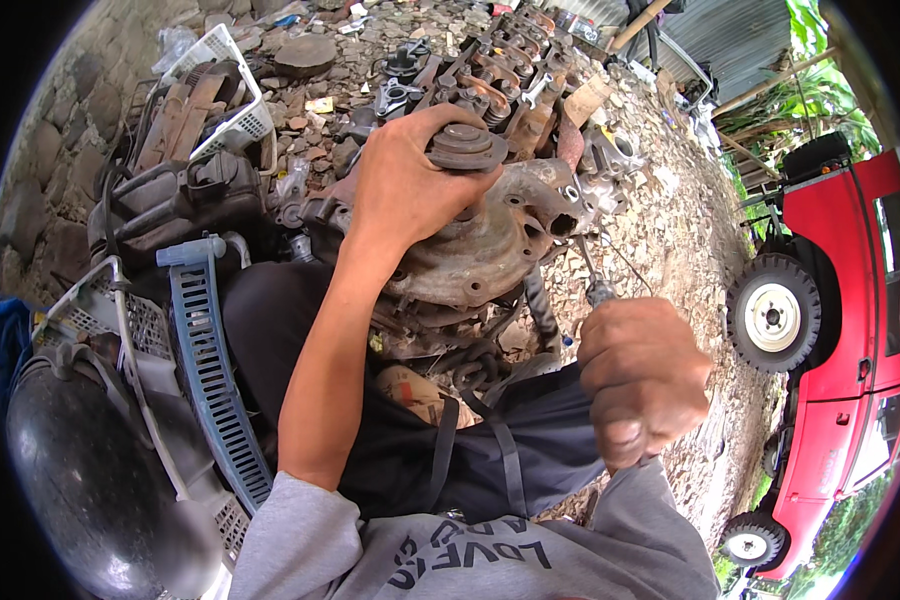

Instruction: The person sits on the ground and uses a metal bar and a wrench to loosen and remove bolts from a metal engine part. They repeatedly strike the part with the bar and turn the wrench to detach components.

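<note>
Left hand (405, 180) clamped around a dark, round, stepped metal disc (467, 145) atop a rusty brown, lobed metal casting (485, 265); right hand (642, 375) apart from it.
The casting lies ahead of the person's knees, its longer span running roughly left to right. The left hand is nearer, right over it; the right, a closed fist, sits rightward and closer to the body, apparently around a slim grey-shafted tool (600, 291) pointing forward past the casting's right end.

Stony ground (670, 235) is carrying a cylinder head (498, 65), a round slab (305, 56), a white crate (238, 135) and a red off-roader (820, 410).
</note>
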Tool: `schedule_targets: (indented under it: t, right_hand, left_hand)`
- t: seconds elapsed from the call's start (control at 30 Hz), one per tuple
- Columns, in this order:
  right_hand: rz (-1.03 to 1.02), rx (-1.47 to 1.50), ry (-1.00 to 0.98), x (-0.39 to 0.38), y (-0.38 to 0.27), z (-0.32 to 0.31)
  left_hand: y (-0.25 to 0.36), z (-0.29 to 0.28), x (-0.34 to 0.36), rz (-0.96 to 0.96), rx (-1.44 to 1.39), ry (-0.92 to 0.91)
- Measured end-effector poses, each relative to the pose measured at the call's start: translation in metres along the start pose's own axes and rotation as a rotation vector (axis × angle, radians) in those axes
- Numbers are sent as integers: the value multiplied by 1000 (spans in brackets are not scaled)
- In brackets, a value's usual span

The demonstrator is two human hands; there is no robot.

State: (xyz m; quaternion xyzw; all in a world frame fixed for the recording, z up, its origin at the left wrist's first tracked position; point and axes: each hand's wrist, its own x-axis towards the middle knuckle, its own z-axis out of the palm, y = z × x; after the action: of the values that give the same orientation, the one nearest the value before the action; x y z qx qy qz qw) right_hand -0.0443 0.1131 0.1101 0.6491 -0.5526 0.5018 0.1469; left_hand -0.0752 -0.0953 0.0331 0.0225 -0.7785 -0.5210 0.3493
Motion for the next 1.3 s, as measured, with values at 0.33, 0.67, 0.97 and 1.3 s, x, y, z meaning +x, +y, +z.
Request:
schedule_targets:
  t: [0.33,0.67,0.97,1.3]
  right_hand:
    - [-38,-183,-299,-1,10,13]
    - [-82,-191,-295,-11,30,2]
    - [-17,-399,-250,-19,24,-6]
    - [-161,-146,-256,-21,33,-1]
  left_hand:
    - [-6,3,1,39,-46,21]
    - [-5,7,0,33,-53,31]
    - [1,7,2,-57,-93,-6]
    - [-2,5,1,-31,-86,-20]
